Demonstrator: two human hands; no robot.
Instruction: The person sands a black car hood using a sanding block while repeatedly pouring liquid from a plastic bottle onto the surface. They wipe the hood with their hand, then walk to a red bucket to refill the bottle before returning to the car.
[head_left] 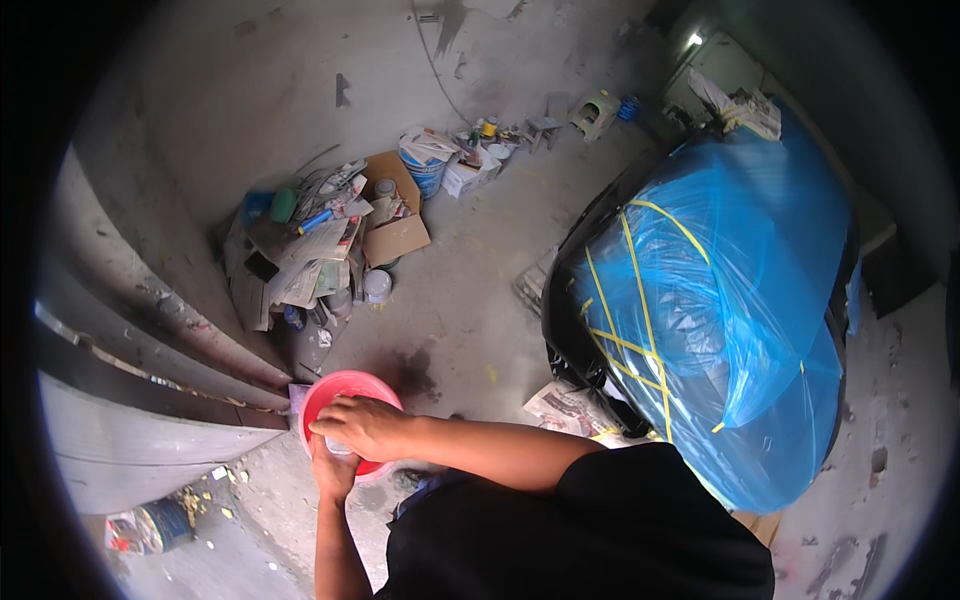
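Observation:
Over a red plastic basin (308, 405) on the floor, both hands come together around a small whitish, translucent thing (340, 447). Most of it is hidden by the fingers, so its kind cannot be made out. My left hand (328, 468) grips it from below and the left, closed around its side. Across the top lies my right hand (368, 424), its fingers bent over the upper part and touching the left hand's fingers. The basin's red inside shows beneath the hands.
Right of me stands a vehicle part wrapped in blue plastic sheet (690, 310) with yellow tape. Newspapers (325, 245), a cardboard box (398, 238) and a white tub (377, 286) crowd the back left. Curved grey panels (170, 340) lean at the left; a dark blue bucket (165, 525) lies nearby.

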